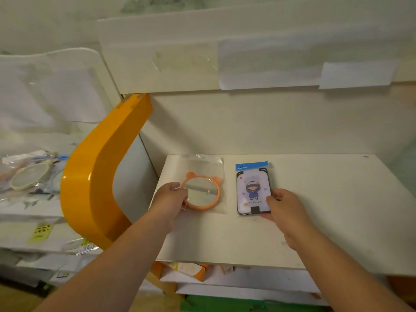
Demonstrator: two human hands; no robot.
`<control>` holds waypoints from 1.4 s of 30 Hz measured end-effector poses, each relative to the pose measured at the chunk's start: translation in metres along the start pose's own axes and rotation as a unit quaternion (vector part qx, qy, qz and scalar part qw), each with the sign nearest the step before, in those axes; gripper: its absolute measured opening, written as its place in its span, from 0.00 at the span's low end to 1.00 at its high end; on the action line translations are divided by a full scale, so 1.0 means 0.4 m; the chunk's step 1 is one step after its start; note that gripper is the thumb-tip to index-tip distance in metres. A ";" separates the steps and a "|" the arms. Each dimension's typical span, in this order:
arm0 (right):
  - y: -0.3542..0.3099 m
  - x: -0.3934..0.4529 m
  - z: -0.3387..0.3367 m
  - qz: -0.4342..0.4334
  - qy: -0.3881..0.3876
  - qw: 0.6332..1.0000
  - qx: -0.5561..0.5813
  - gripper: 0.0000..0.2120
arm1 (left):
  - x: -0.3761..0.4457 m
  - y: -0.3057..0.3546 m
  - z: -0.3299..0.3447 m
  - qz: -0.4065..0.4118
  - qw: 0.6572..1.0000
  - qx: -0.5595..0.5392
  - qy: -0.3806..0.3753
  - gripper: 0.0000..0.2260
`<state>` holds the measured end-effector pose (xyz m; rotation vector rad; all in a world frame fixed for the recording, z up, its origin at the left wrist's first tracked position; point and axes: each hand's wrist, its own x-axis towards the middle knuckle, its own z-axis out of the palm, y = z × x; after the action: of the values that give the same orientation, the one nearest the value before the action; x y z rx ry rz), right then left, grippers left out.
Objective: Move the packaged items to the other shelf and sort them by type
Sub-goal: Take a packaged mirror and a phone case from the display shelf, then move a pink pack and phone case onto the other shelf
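A round orange-framed mirror with small ears [203,191], sealed in a clear bag, lies flat on the white shelf [326,210]. My left hand [172,198] pinches the bag at the mirror's left rim. To its right lies a rectangular black-edged mirror with a cartoon figure and a blue header [252,188], also bagged. My right hand [283,207] grips its lower right corner, fingers curled under the edge. Both packages rest on the shelf, a small gap apart.
An orange curved shelf support [96,176] rises at the left. Beyond it, a lower shelf holds a pile of bagged round mirrors [31,174]. A white shelf front [202,59] with paper labels overhangs above. Boxes sit under the shelf's front edge [193,270].
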<state>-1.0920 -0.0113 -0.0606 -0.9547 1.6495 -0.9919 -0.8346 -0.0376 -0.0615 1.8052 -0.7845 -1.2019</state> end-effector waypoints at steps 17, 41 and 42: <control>-0.042 -0.055 -0.069 -0.159 0.030 0.922 -0.352 0.20 | -0.192 0.077 -0.006 0.272 0.870 0.410 0.042 0.27; -0.423 -0.528 0.724 -0.562 -0.114 0.754 -0.321 0.21 | -0.345 0.001 -0.911 0.232 0.794 0.458 0.325 0.28; -0.418 -0.538 0.782 -0.558 -0.124 0.751 -0.329 0.21 | -0.335 -0.016 -0.960 0.224 0.798 0.456 0.324 0.28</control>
<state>-0.7162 0.0694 0.0955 -2.6154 1.0828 -0.8939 -0.5229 0.1861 0.0738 2.3424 -1.3774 0.2351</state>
